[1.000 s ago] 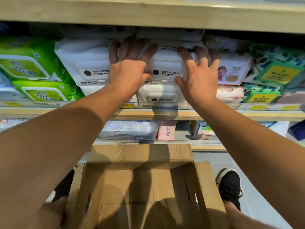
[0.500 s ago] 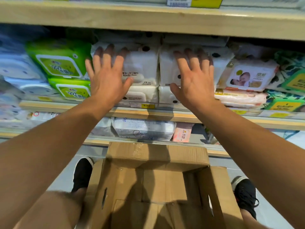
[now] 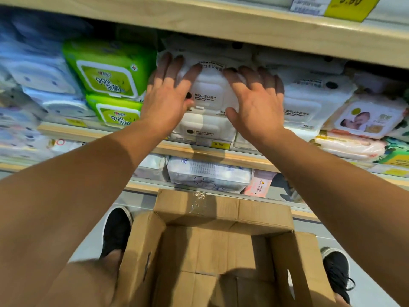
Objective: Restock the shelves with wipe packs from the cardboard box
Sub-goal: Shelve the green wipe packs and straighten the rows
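Observation:
A white wipe pack point(image 3: 209, 89) lies on top of another white pack point(image 3: 204, 129) on the wooden shelf point(image 3: 199, 152). My left hand point(image 3: 168, 96) presses the upper pack's left side with straight spread fingers. My right hand point(image 3: 254, 100) presses its right side the same way. More white packs point(image 3: 309, 100) sit just to the right. The open cardboard box point(image 3: 221, 240) stands on the floor below my arms, and no packs show inside it.
Green packs point(image 3: 108, 76) and pale blue packs point(image 3: 42, 76) fill the shelf's left part, and baby-print packs point(image 3: 367, 118) its right. A lower shelf holds a white bundle point(image 3: 208, 176). My black shoes point(image 3: 116, 231) flank the box. Another shelf board point(image 3: 243, 25) runs overhead.
Both hands have come closer together onto the same upper white pack. The view has shifted, so the shelf contents appear further right and nearer.

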